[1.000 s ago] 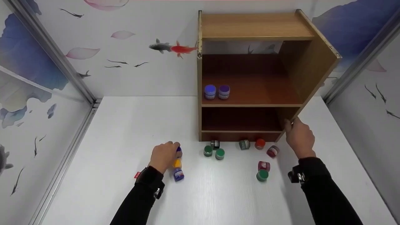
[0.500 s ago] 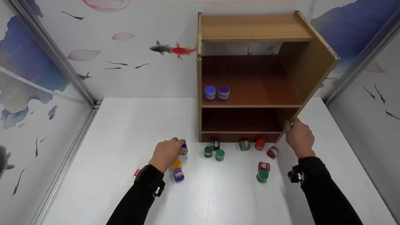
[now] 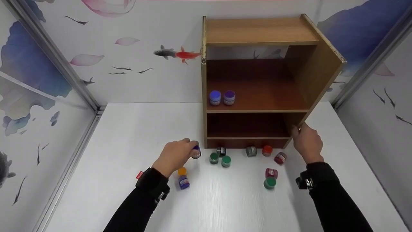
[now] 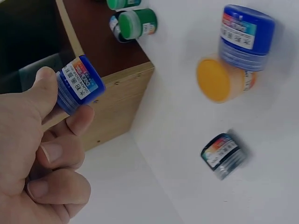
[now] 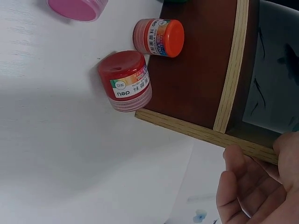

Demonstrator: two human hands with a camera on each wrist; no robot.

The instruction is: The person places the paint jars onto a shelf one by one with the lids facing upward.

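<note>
My left hand (image 3: pixel 173 156) holds a small paint jar with a blue lid (image 4: pixel 80 84) between thumb and fingers, left of the wooden shelf unit (image 3: pixel 257 30). My right hand (image 3: pixel 308 145) grips the front edge of the unit's right side panel (image 5: pixel 205 137), thumb inside and fingers outside. A blue-lidded jar (image 3: pixel 215 97) and a purple-lidded jar (image 3: pixel 229 97) stand side by side at the left of the middle shelf. Below my left hand, a yellow-lidded jar (image 4: pixel 214 80) and a blue jar (image 4: pixel 246 36) lie together, with a black-lidded jar (image 4: pixel 223 155) apart.
Several jars lie before the unit, among them a green-lidded one (image 3: pixel 226 161), a grey one (image 3: pixel 251 151), an orange-red one (image 5: pixel 159 37) and a red one (image 5: pixel 124 80). Nearer me are a crimson jar (image 3: pixel 271 173) and another green-lidded jar (image 3: pixel 269 183). Printed walls enclose the white table (image 3: pixel 225 206).
My left hand has carried the blue-lidded jar rightward, closer to the shelf unit. My right hand has kept its grip on the side panel. The head view has tilted slightly.
</note>
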